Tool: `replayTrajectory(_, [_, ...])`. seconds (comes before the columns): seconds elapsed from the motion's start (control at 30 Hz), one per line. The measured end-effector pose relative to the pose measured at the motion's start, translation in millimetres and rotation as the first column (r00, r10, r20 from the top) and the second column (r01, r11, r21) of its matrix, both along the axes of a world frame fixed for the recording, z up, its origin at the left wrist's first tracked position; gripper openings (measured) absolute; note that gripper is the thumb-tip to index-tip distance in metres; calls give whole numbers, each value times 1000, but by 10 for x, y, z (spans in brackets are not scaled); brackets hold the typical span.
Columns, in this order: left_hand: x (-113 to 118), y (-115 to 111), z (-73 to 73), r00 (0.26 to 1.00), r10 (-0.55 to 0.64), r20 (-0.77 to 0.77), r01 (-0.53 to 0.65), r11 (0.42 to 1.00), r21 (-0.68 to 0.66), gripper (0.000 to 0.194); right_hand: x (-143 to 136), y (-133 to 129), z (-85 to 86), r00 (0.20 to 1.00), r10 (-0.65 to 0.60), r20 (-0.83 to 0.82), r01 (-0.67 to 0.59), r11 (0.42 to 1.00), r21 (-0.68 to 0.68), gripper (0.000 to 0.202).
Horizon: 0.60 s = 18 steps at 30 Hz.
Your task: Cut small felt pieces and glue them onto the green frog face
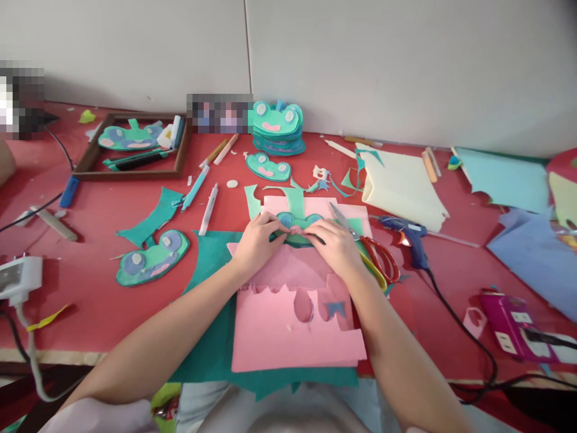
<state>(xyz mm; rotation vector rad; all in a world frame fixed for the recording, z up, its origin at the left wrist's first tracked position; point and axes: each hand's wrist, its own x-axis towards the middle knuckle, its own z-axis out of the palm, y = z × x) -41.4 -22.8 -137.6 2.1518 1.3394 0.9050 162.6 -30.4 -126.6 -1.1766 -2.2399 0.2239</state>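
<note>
A green frog-face cutout [300,221] with blue eye discs lies in front of me, on pink craft sheets. My left hand [261,240] has its fingers pinched at the left end of a small pink mouth piece [296,230] on the face. At the other end, the fingertips of my right hand [332,243] are closed on the same piece. My hands hide the frog face's lower sides. Scissors [381,258] with red handles lie right beside my right hand, their blades pointing away. Another yellow-green handle shows next to them.
Finished-looking frog faces are stacked [278,129] by the wall. Left stand a brown frame [130,175] holding pens and a larger frog face [153,258]. On the right are a blue glue gun [408,234], its cord, a purple power strip [511,325] and coloured sheets [505,177].
</note>
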Motion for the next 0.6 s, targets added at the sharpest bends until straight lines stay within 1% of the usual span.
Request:
replayTrajectory(0.27, [-6,2,8,1000,-5,5,5,1000,-1,11,-8,0,-6,999,-34,24,34,999,2,12])
replayTrajectory(0.43, [-7,-4,5,1000,3,-6,-3,1000,-2,12,-4,4,-13,1000,2,10,-2,1000,21,13])
replayTrajectory(0.6, [-8,-11,16,1000,1,-1,-1,1000,-6,12,-4,-1,1,1000,-2,19,2,999,40,12])
